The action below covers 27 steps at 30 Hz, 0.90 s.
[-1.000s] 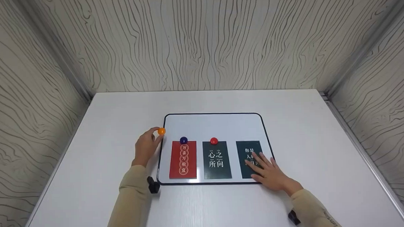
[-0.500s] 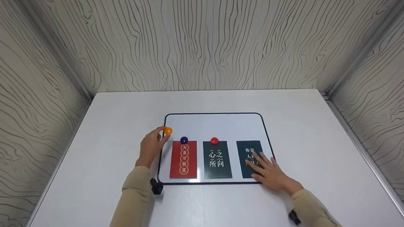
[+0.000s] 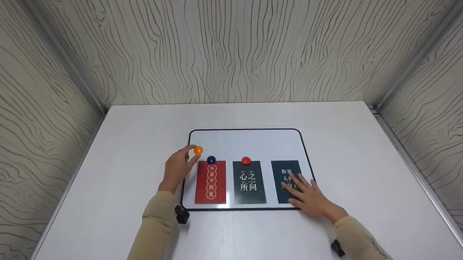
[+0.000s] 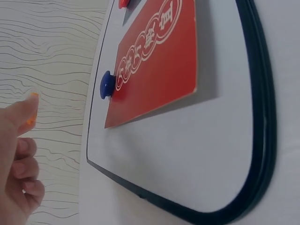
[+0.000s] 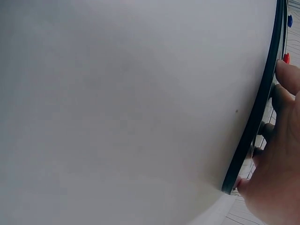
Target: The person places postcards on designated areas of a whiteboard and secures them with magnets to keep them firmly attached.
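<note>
My left hand pinches a round orange magnet between thumb and forefinger, over the upper left part of a black-framed whiteboard. My right hand lies with spread, straight fingers on a dark green card at the board's right side, covering part of its white lettering. A blue magnet sits at the top edge of a red card, whose near corner stands off the board in the left wrist view. In the middle, a red magnet sits at the top of another dark green card.
The board lies on a white table. A wood-grain patterned wall rises behind it, with similar panels on both sides. Black wrist devices show beside the left sleeve and the right sleeve.
My left hand has moved right with the orange magnet, from the board's left edge to above the red card's upper left. My right hand has stayed on the green card.
</note>
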### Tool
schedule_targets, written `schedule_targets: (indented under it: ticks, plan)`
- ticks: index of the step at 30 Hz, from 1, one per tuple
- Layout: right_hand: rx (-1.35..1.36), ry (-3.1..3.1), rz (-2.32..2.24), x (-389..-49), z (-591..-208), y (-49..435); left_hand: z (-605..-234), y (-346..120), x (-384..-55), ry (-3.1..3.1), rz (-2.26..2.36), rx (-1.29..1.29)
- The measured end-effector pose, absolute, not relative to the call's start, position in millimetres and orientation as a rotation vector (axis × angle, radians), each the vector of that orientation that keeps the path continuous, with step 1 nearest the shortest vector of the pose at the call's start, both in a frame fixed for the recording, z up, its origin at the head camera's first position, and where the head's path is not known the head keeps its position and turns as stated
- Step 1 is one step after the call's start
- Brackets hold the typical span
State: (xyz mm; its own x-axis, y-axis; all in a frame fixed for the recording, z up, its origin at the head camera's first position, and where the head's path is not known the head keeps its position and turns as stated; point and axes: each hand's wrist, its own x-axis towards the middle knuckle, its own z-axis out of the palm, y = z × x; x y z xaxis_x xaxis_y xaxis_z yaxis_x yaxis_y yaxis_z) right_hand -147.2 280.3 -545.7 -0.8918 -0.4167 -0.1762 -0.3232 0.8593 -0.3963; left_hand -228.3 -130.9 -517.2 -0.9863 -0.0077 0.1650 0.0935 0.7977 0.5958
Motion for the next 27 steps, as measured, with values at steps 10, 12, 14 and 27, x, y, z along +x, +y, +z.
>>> schedule_targets:
  ticks: [10, 12, 14, 27]
  plan:
    - [-0.562, 2.776, -0.517, -147, -544, 280, -510, -120, -228, -2.846, -0.993, -0.064]
    - [-0.560, 2.777, -0.520, -147, -544, 280, -509, -118, -227, -2.833, -0.995, -0.086]
    - [-0.562, 2.779, -0.521, -147, -544, 280, -507, -116, -227, -2.822, -0.998, -0.107]
    - [-0.567, 2.783, -0.511, -147, -545, 281, -505, -101, -225, -2.812, -0.990, -0.186]
